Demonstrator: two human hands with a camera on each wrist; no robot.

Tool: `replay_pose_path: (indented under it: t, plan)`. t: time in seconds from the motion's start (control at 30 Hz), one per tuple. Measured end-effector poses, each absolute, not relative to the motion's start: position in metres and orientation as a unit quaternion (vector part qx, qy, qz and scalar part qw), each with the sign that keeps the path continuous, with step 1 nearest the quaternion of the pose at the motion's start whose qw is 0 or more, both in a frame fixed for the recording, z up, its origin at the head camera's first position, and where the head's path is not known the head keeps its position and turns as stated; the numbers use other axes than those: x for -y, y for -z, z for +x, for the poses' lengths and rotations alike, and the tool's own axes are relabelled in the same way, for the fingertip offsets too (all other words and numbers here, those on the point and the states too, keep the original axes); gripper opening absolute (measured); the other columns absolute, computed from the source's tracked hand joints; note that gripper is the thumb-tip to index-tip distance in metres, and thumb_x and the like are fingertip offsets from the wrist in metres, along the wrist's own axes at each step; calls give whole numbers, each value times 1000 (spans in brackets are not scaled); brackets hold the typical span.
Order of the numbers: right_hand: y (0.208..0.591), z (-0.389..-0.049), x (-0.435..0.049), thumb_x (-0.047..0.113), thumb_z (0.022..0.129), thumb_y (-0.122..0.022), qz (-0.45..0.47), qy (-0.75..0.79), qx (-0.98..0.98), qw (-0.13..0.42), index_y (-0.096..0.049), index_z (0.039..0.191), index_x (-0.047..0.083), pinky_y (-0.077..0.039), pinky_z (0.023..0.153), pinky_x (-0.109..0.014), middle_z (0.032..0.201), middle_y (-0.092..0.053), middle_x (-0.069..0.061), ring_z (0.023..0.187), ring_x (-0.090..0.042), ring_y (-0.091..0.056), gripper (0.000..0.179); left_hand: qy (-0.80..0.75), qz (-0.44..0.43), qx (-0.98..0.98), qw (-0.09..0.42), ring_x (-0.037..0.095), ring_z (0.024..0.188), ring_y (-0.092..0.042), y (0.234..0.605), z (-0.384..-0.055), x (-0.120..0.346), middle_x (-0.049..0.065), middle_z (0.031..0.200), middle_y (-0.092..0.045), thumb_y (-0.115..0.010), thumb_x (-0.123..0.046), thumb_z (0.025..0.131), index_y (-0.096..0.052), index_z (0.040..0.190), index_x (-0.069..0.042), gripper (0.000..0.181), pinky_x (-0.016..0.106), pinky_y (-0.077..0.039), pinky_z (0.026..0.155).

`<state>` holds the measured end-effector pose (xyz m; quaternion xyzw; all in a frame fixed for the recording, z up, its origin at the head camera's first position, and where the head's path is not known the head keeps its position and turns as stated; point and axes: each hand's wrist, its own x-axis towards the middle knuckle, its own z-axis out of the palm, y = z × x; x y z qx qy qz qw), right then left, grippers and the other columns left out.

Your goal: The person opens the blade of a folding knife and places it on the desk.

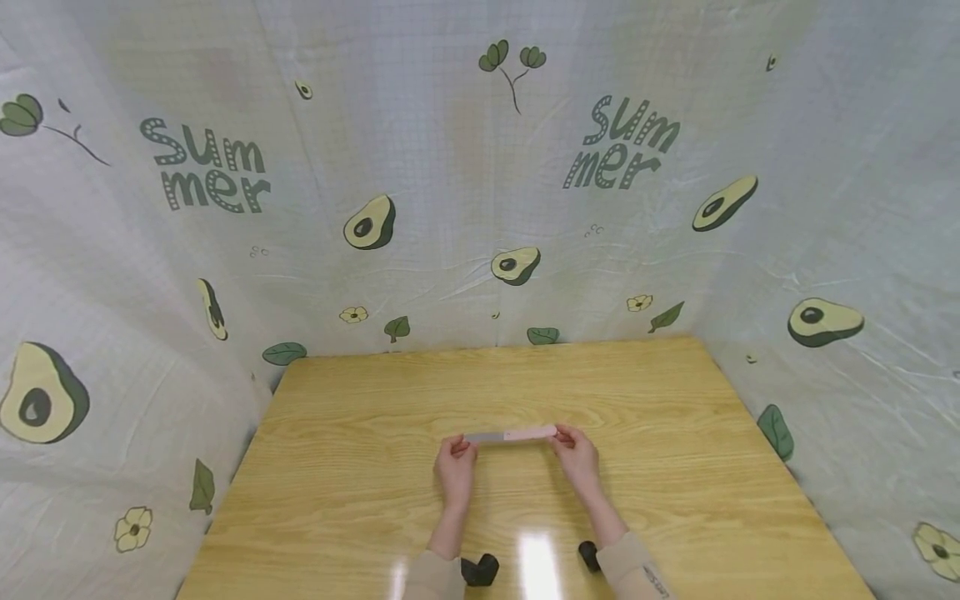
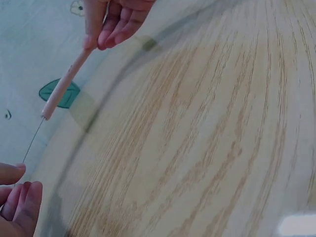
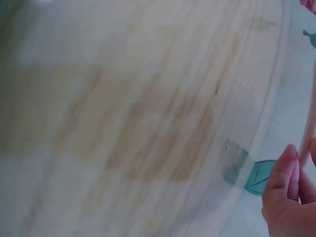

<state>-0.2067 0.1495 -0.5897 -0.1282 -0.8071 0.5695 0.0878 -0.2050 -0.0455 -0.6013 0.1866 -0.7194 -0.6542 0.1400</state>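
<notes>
A knife with a pink handle (image 1: 531, 433) and a grey blade (image 1: 486, 437) is held level above the table in the head view. My left hand (image 1: 456, 468) pinches the blade near its tip. The far end of the handle is between the thumb and fingers of my right hand (image 1: 577, 460). Seen edge-on in the left wrist view, the blade (image 2: 33, 140) is a thin line running from the left hand (image 2: 22, 210) to the handle (image 2: 64, 89). In the right wrist view, only part of the handle (image 3: 310, 123) shows above the right hand (image 3: 289, 202).
Below the hands lies a wood-grain table (image 1: 360, 483). A pale curtain (image 1: 442, 167) printed with avocados and leaves surrounds its back and sides. Black pieces (image 1: 483, 571) show by the beige sleeves (image 1: 438, 575).
</notes>
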Motion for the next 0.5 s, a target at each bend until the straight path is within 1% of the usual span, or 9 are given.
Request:
replay_pose_path:
  t: [0.1,0.27,0.37,0.5]
  plan:
    - [589,-206,-153,3,87,-69,-120,-559,819,55,-62,116,-15,-51,66,-18,93,-66,-17,85,-22,-62,35,629,187,746,115,23,79,-65,604,-206,49,14,90,-66,-71,0,83,-65,111,11,30,26,-57,64]
    - [590,-205,-156,1,85,-68,-100,-542,834,16,-58,119,-19,-49,64,-19,89,-66,-15,79,-16,-60,40,585,170,789,81,16,67,-61,609,-206,54,10,80,-66,-74,-2,80,-64,112,14,37,23,-51,56]
    - [592,-206,-157,1,84,-69,-87,-528,845,12,-57,118,-21,-47,61,-20,86,-65,-13,75,-13,-57,42,567,151,808,60,13,60,-57,610,-205,56,7,75,-66,-75,-3,79,-62,115,16,43,22,-46,52]
    - [593,-207,-157,3,82,-71,-72,-507,859,16,-59,116,-20,-45,61,-22,84,-64,-12,72,-13,-54,43,572,124,811,30,12,55,-57,608,-205,59,6,71,-62,-75,-4,80,-57,120,19,49,20,-45,49]
